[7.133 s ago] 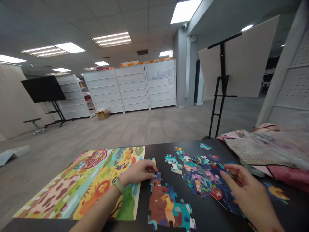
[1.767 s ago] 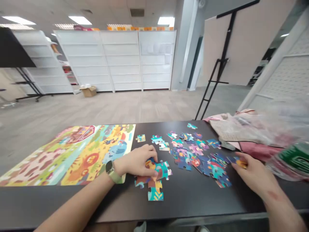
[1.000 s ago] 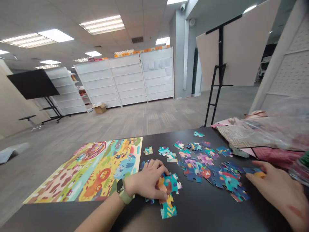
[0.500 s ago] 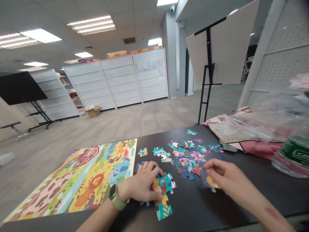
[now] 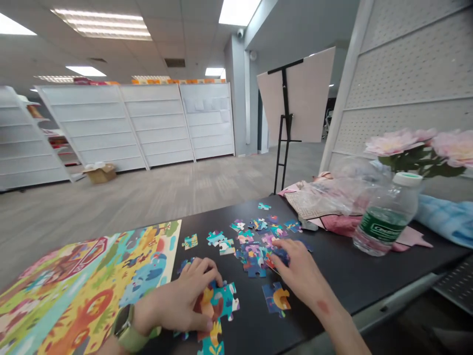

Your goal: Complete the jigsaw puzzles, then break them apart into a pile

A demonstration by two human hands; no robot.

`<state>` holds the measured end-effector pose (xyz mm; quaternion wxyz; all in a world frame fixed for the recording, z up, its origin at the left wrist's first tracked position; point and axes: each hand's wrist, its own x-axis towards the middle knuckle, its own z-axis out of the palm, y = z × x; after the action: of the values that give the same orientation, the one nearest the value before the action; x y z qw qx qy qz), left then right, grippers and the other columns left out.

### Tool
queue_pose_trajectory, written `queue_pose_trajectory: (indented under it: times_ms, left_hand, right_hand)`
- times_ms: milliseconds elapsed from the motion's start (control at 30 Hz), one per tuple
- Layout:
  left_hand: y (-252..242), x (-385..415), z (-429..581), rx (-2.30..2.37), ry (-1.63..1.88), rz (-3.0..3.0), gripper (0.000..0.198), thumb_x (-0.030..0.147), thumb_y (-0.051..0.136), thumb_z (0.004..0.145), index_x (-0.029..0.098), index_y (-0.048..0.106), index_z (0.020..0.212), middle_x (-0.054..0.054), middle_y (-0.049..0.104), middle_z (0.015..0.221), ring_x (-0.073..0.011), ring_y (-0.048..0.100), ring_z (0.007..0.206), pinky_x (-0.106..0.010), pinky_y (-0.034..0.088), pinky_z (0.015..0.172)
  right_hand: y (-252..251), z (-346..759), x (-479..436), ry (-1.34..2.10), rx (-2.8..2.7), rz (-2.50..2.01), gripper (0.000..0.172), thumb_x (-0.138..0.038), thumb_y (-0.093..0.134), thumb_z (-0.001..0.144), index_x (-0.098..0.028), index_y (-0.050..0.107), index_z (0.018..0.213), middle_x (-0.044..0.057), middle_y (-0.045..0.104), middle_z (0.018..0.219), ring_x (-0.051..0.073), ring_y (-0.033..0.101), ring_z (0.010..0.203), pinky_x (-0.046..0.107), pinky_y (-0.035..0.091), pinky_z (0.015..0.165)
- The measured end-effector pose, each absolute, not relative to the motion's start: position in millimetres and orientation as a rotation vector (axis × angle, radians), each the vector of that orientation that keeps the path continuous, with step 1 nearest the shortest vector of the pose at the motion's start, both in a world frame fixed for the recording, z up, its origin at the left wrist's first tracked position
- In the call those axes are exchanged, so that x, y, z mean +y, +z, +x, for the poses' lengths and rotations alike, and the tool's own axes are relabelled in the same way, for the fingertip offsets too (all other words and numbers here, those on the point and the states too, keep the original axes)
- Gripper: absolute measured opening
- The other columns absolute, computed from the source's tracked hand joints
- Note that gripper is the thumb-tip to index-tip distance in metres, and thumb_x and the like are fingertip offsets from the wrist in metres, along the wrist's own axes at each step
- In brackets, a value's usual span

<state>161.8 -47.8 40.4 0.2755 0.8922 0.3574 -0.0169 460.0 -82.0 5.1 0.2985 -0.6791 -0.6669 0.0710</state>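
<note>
Black surface (image 5: pixel 332 276) runs across the view, and on it a joined section of jigsaw puzzle (image 5: pixel 226 301) lies partly under the left hand (image 5: pixel 177 301). Those fingers (image 5: pixel 199 268) curve down close together over the section's upper edge; whether they pinch a piece or only press on it, I cannot tell. The step in hand looks like building up this section from a loose heap of jigsaw pieces (image 5: pixel 253 251) just beyond it. The right hand (image 5: pixel 299 271) reaches to the heap's near side, its fingertips (image 5: pixel 281 256) slightly spread and touching pieces, though I cannot tell if they hold one. Just below that hand lies a separate blue and yellow piece (image 5: pixel 276 299), well clear of the section. The next join calls for turning a piece until its tab matches a free socket, with the left hand steadying the section. Two small joined clusters (image 5: pixel 216 238) sit between the heap and a printed puzzle board (image 5: pixel 111 266) at the surface's left. Further right stand a water bottle (image 5: pixel 384 222), a plastic bag (image 5: pixel 321 197) and pink flowers (image 5: pixel 391 144). White shelving (image 5: pixel 155 123) lines the far wall.
</note>
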Motion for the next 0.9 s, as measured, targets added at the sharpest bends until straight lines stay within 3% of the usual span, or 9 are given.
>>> queue_pose_trajectory:
  times_ms: [100,167,267,333,533,733,833,900]
  left_hand:
    - [39.4,-45.6,161.3,0.922,-0.002,2.412,0.056,0.024,0.078,0.063,0.029,0.054,0.113,-0.002,0.046,0.122,-0.0296,0.042,0.114,-0.047,0.034,0.105]
    - [38.8,-44.8,161.3,0.912,0.005,2.415,0.056,0.026,0.08,0.063,0.03,0.055,0.113,-0.001,0.047,0.122,-0.0285,0.042,0.112,-0.045,0.036,0.103]
    - [39.2,-44.6,161.7,0.929,-0.008,2.412,0.058,0.026,0.082,0.062,0.03,0.055,0.113,-0.001,0.047,0.122,-0.0281,0.043,0.111,-0.043,0.037,0.099]
    - [40.1,-44.7,162.0,0.942,-0.007,2.409,0.057,0.026,0.082,0.062,0.029,0.056,0.113,-0.001,0.047,0.122,-0.0279,0.044,0.11,-0.043,0.038,0.099]
    - [40.1,-43.0,160.5,0.913,0.023,2.435,0.055,0.03,0.081,0.066,0.03,0.057,0.115,-0.002,0.048,0.122,-0.0281,0.044,0.111,-0.044,0.038,0.099]
    - [36.9,-40.4,157.2,0.889,0.056,2.467,0.051,0.035,0.08,0.07,0.03,0.058,0.115,-0.002,0.049,0.12,-0.0286,0.046,0.111,-0.046,0.037,0.102]
    - [34.8,-38.8,156.0,0.865,0.07,2.477,0.052,0.036,0.082,0.069,0.03,0.058,0.115,-0.002,0.05,0.119,-0.0278,0.047,0.112,-0.045,0.036,0.104]
    - [33.0,-37.4,155.5,0.864,0.078,2.486,0.051,0.036,0.082,0.07,0.03,0.058,0.114,-0.002,0.05,0.119,-0.0275,0.048,0.112,-0.044,0.036,0.104]
  right_hand:
    - [-5.5,443.9,-76.2,0.258,-1.855,-1.77,0.04,-0.028,0.066,0.081,-0.022,0.066,0.12,0.01,0.062,0.133,0.033,0.045,0.13,0.049,0.035,0.106]
    - [-5.1,436.3,-74.4,0.306,-1.873,-1.767,0.034,-0.024,0.067,0.077,-0.025,0.069,0.111,0.008,0.065,0.128,0.033,0.046,0.128,0.05,0.034,0.105]
    - [3.6,439.7,-72.9,0.452,-1.822,-1.686,0.019,-0.022,0.059,0.08,-0.023,0.067,0.097,0.004,0.07,0.101,0.024,0.061,0.099,0.039,0.044,0.089]
    - [9.3,450.7,-72.8,0.545,-1.733,-1.618,0.017,-0.028,0.054,0.084,-0.023,0.065,0.096,0.001,0.067,0.084,0.02,0.061,0.079,0.032,0.045,0.075]
    - [13.3,477.7,-77.5,0.808,-1.498,-1.497,0.021,-0.041,0.06,0.081,-0.023,0.063,0.092,-0.003,0.061,0.062,0.018,0.059,0.061,0.027,0.045,0.062]
    - [16.2,468.8,-78.8,0.853,-1.571,-1.45,0.021,-0.045,0.058,0.082,-0.024,0.057,0.083,-0.001,0.065,0.074,0.019,0.063,0.074,0.027,0.046,0.067]
    - [10.0,476.8,-73.2,0.707,-1.425,-1.587,0.029,-0.05,0.052,0.082,-0.024,0.059,0.092,0.002,0.069,0.077,0.022,0.065,0.073,0.029,0.047,0.064]
    - [2.8,485.7,-68.8,0.479,-1.38,-1.742,0.034,-0.05,0.049,0.081,-0.024,0.063,0.099,0.006,0.073,0.087,0.027,0.068,0.083,0.035,0.05,0.071]
